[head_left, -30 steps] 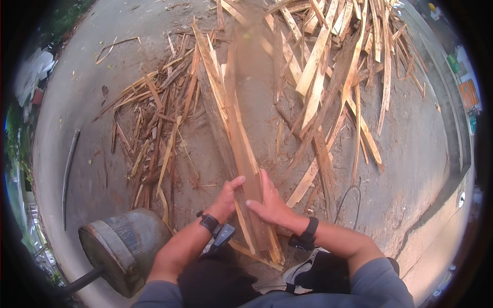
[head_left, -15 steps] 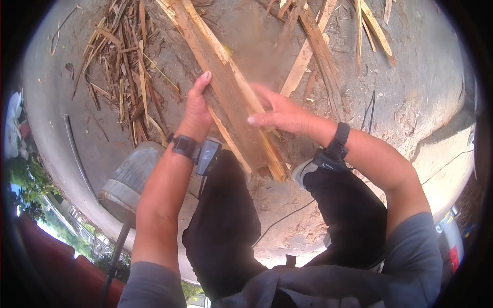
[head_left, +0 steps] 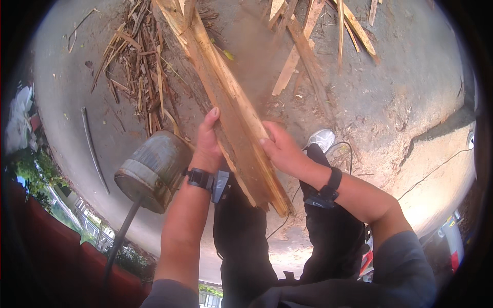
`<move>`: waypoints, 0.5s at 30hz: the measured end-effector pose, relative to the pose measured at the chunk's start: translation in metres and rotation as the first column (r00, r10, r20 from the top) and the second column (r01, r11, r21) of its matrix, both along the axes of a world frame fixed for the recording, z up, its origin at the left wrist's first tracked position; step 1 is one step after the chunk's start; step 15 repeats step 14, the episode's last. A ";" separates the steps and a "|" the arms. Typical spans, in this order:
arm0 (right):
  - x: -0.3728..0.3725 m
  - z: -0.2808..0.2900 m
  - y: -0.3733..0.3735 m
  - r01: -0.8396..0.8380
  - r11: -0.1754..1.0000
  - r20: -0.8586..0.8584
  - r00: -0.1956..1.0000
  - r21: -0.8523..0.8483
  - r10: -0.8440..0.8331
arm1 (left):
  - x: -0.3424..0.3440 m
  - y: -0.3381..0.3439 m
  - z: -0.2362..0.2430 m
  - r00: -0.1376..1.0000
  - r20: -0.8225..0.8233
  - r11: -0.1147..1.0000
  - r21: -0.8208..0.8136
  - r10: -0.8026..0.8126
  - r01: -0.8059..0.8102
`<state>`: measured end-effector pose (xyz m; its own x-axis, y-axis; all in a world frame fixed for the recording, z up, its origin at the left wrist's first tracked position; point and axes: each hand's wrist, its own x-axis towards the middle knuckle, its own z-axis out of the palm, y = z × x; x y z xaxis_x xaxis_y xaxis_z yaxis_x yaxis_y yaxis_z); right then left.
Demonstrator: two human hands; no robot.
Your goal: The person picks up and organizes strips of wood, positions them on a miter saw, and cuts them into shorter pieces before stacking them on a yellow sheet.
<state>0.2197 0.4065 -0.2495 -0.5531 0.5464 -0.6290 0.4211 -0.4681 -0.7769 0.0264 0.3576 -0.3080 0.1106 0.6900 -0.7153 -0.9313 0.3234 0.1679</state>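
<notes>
A long, rough wooden plank (head_left: pixel 233 110) with splintered, pale edges slants from the upper left down toward my legs, its near end above my thighs. My left hand (head_left: pixel 208 142) grips its left edge, thumb up along the side and fingers hidden underneath. On the opposite edge, my right hand (head_left: pixel 283 148) holds it, thumb against the wood and the other fingers partly out of sight. Each wrist wears a black strap with a small box on it. The far end of the plank runs out at the top of the view.
A heap of split wood strips (head_left: pixel 146 66) lies at the upper left, with more long slats (head_left: pixel 303 54) at the upper right. Left of my forearm is a grey cylindrical stool-like object (head_left: pixel 154 167) on a dark pole. A thin dark rod (head_left: pixel 92 149) rests on the concrete ground (head_left: pixel 411 87).
The plank and both hands have come lower in the view, nearer my body. My right hand, blurred before, now closes on the plank's edge. More of the grey cylinder and my right shoe shows.
</notes>
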 end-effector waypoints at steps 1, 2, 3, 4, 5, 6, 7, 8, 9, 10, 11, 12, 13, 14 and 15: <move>0.011 0.016 -0.004 0.009 0.998 0.002 1.000 0.061 -0.009 | 0.007 -0.004 0.006 0.998 0.064 1.000 -0.001 0.028 -0.028; 0.022 0.028 -0.011 0.012 0.998 -0.013 1.000 0.062 -0.012 | 0.012 -0.008 0.014 0.998 0.050 1.000 0.000 0.026 -0.026; 0.034 0.041 -0.019 -0.017 1.000 0.004 1.000 -0.018 0.017 | 0.018 -0.013 0.023 0.998 0.052 0.998 -0.034 0.047 -0.045; 0.047 0.051 -0.025 -0.040 0.995 0.019 0.999 -0.091 0.042 | 0.025 -0.014 0.030 0.996 0.056 0.996 -0.060 0.064 -0.060; 0.058 0.057 -0.032 -0.026 0.996 0.007 1.000 -0.080 0.027 | 0.034 -0.016 0.034 0.998 0.045 0.998 -0.035 0.050 -0.048; 0.068 0.062 -0.040 0.010 0.996 0.004 1.000 -0.088 -0.010 | 0.044 -0.017 0.038 0.999 0.034 0.999 -0.023 0.031 -0.030; 0.076 0.067 -0.046 0.051 0.994 -0.001 0.999 -0.100 -0.052 | 0.054 -0.021 0.044 0.998 0.042 0.998 -0.051 0.044 -0.042; 0.082 0.076 -0.045 0.076 0.992 -0.011 0.997 -0.101 -0.077 | 0.064 -0.025 0.051 0.997 0.051 0.995 -0.086 0.058 -0.053; 0.088 0.089 -0.042 0.002 0.998 -0.037 0.999 -0.071 -0.005 | 0.071 -0.028 0.059 0.989 -0.132 0.996 -0.068 -0.072 0.064; 0.097 0.099 -0.041 -0.063 0.998 -0.055 0.997 -0.029 0.061 | 0.079 -0.032 0.064 0.985 -0.138 0.993 -0.059 -0.106 0.099; 0.102 0.102 -0.047 -0.008 0.995 -0.063 0.998 -0.100 0.002 | 0.082 -0.041 0.066 0.976 -0.164 0.989 -0.065 -0.140 0.131; 0.108 0.109 -0.055 0.028 0.996 -0.075 0.997 -0.084 -0.034 | 0.086 -0.051 0.067 0.966 -0.190 0.984 -0.070 -0.176 0.165; 0.111 0.116 -0.064 0.002 0.992 -0.058 0.998 -0.129 -0.010 | 0.089 -0.064 0.061 0.999 -0.034 0.992 -0.128 -0.017 0.012; 0.116 0.123 -0.074 -0.011 0.983 -0.030 1.000 -0.181 0.006 | 0.088 -0.059 0.064 0.997 -0.033 0.992 -0.112 -0.066 0.062; 0.116 0.123 -0.074 -0.011 0.983 -0.030 1.000 -0.181 0.006 | 0.088 -0.059 0.064 0.997 -0.033 0.992 -0.112 -0.066 0.062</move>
